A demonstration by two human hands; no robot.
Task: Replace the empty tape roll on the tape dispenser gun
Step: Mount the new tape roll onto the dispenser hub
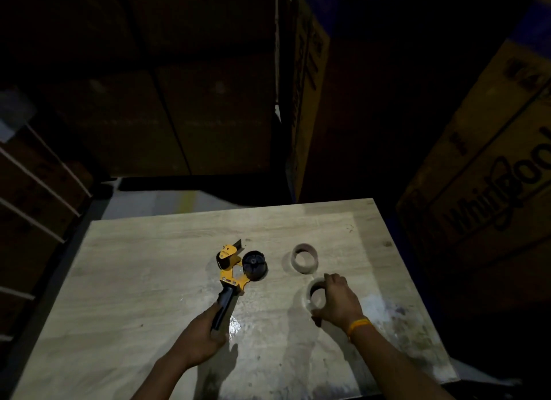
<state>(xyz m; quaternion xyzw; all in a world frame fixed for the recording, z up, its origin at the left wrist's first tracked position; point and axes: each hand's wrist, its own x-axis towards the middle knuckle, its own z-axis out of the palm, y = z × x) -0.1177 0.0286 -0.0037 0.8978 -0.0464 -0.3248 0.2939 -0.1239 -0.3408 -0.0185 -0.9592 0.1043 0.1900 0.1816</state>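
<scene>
The tape dispenser gun lies on the table, its black hub bare, so the empty core, standing just beside it, appears already removed. The left hand grips the handle; the right hand closes around the fresh tape roll. Mounting and threading remain.

One tape dispenser gun, two tape rings, two hands, one table.
</scene>
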